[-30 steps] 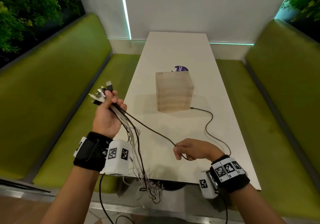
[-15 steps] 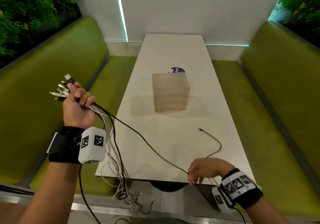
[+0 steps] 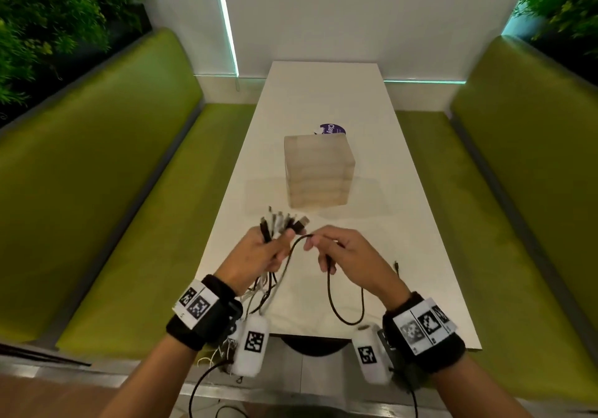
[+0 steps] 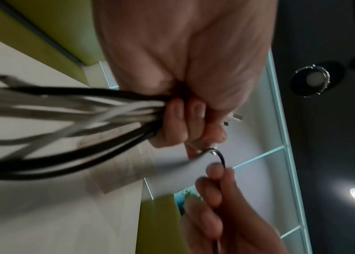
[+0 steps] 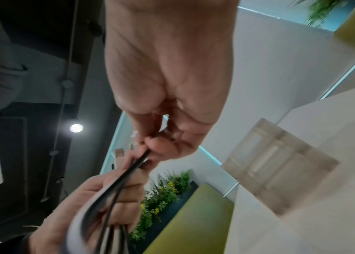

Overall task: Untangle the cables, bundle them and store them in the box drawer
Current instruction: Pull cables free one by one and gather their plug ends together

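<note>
White table [image 3: 404,223] carries the box [image 3: 318,172]; nearer than it, the left hand [image 3: 259,256] clenches the cable bundle [image 3: 278,225], plugs boxward, while the right hand [image 3: 349,256] just beside pinches the black cable [image 3: 330,288].

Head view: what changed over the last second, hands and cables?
The left hand, gripping the bunch of black and white cables, swung in from out over the left bench to above the white table. The right hand rose off the near table edge to meet it, pinching the thin black cable, whose tail slid nearer. The pale wooden drawer box stayed put, shut.
</note>
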Demonstrator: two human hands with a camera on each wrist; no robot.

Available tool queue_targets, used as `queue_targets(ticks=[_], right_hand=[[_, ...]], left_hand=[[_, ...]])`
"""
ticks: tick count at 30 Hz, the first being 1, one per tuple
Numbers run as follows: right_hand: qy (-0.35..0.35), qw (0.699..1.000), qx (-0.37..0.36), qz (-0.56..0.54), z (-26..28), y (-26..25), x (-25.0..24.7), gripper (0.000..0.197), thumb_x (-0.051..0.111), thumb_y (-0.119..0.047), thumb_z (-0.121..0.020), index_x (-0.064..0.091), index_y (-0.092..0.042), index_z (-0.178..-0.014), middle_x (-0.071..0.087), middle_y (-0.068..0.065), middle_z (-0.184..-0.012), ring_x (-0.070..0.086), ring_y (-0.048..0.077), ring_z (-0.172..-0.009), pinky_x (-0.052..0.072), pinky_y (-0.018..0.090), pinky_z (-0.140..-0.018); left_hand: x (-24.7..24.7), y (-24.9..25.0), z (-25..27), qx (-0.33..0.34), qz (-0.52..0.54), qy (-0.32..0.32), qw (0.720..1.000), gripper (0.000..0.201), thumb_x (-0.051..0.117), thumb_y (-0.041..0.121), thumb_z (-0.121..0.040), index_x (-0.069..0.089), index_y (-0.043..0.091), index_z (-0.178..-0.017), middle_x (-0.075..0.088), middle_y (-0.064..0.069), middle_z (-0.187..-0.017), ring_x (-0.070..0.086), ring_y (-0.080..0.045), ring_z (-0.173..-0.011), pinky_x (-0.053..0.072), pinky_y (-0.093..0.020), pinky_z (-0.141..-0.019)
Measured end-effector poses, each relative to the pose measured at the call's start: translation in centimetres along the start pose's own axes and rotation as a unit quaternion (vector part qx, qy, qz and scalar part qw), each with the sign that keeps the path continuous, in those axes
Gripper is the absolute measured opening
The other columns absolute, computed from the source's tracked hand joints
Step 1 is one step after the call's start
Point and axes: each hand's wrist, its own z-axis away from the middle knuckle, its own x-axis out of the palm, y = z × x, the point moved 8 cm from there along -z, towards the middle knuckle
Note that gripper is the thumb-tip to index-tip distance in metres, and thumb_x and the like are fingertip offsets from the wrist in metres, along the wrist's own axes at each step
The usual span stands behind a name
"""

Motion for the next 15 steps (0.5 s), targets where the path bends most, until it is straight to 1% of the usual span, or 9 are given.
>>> queue_targets(ticks=[2,4,5,6,8,10,11,13,15], right_hand=[[0.042,0.999,-0.009,-0.001,-0.4,-1.0,-0.4,0.022,0.050,-0.016,-0.098,0.068,-0.010,-0.088,0.062,0.011,-0.067,0.057,0.016,-0.056,0.047,0.024,-0.055],[0.062,0.998,-0.005,-0.022,-0.5,-1.3,-0.4,0.021,0.050,-0.015,-0.098,0.067,-0.004,-0.090,0.062,0.003,-0.066,0.059,0.014,-0.055,0.051,0.025,-0.056],[0.053,0.998,0.006,-0.034,-0.5,-1.0,-0.1,0.020,0.051,-0.015,-0.097,0.066,-0.003,-0.091,0.062,0.000,-0.068,0.060,0.014,-0.057,0.052,0.026,-0.057],[0.028,0.999,0.023,-0.034,-0.4,-0.6,0.6,0.019,0.052,-0.016,-0.097,0.065,-0.003,-0.092,0.061,-0.001,-0.072,0.061,0.014,-0.061,0.053,0.028,-0.058],[-0.058,0.996,0.057,0.041,-0.1,0.7,2.3,0.019,0.052,-0.022,-0.096,0.064,-0.010,-0.088,0.059,-0.001,-0.075,0.060,0.013,-0.067,0.053,0.032,-0.062],[-0.143,0.979,0.074,0.124,0.7,1.9,4.1,0.023,0.048,-0.028,-0.098,0.063,-0.019,-0.083,0.060,-0.007,-0.077,0.056,0.007,-0.070,0.049,0.028,-0.066],[-0.174,0.971,0.076,0.146,1.2,2.2,4.8,0.024,0.046,-0.030,-0.098,0.063,-0.021,-0.084,0.061,-0.010,-0.080,0.055,0.004,-0.071,0.048,0.025,-0.068],[-0.230,0.950,0.078,0.197,2.2,2.8,6.0,0.024,0.047,-0.032,-0.098,0.066,-0.017,-0.092,0.065,-0.011,-0.090,0.056,0.000,-0.077,0.046,0.022,-0.076],[-0.282,0.928,0.101,0.223,3.4,3.9,7.0,0.025,0.047,-0.029,-0.098,0.066,-0.013,-0.101,0.063,-0.007,-0.099,0.058,0.004,-0.083,0.046,0.024,-0.080]], left_hand=[[0.8,0.2,0.1,-0.009,-0.037,-0.024,0.999,0.032,0.054,0.026,-0.093,0.062,-0.004,-0.100,0.037,0.002,-0.053,0.027,-0.010,-0.047,0.022,-0.022,-0.045],[0.5,0.6,0.0,-0.015,-0.085,-0.012,0.996,0.022,0.057,0.025,-0.093,0.063,0.005,-0.085,0.039,0.004,-0.050,0.029,-0.010,-0.046,0.026,-0.020,-0.044],[0.0,0.7,-0.1,-0.018,-0.105,0.003,0.994,0.021,0.057,0.023,-0.095,0.061,0.008,-0.080,0.039,0.006,-0.049,0.030,-0.010,-0.045,0.027,-0.020,-0.044],[-0.7,0.8,-0.2,-0.019,-0.110,0.024,0.994,0.022,0.056,0.020,-0.095,0.059,0.010,-0.077,0.039,0.006,-0.048,0.030,-0.009,-0.044,0.027,-0.020,-0.043],[-2.6,1.0,-0.6,-0.010,-0.075,0.081,0.994,0.022,0.056,0.018,-0.095,0.057,0.010,-0.075,0.038,0.007,-0.048,0.029,-0.010,-0.044,0.026,-0.019,-0.041],[-4.2,1.3,-0.7,0.004,-0.037,0.120,0.992,0.022,0.057,0.017,-0.094,0.057,0.010,-0.073,0.036,0.006,-0.049,0.028,-0.010,-0.044,0.025,-0.018,-0.040],[-4.6,1.5,-0.8,0.012,-0.028,0.131,0.991,0.023,0.057,0.018,-0.094,0.056,0.010,-0.072,0.036,0.007,-0.049,0.027,-0.009,-0.043,0.025,-0.017,-0.040],[-5.3,2.1,-0.7,0.029,-0.007,0.154,0.988,0.025,0.055,0.017,-0.096,0.054,0.011,-0.071,0.035,0.010,-0.048,0.026,-0.006,-0.041,0.024,-0.017,-0.039],[-6.3,2.7,-0.7,0.045,0.035,0.188,0.980,0.024,0.052,0.014,-0.097,0.053,0.010,-0.073,0.036,0.011,-0.047,0.026,-0.005,-0.040,0.024,-0.017,-0.039]])
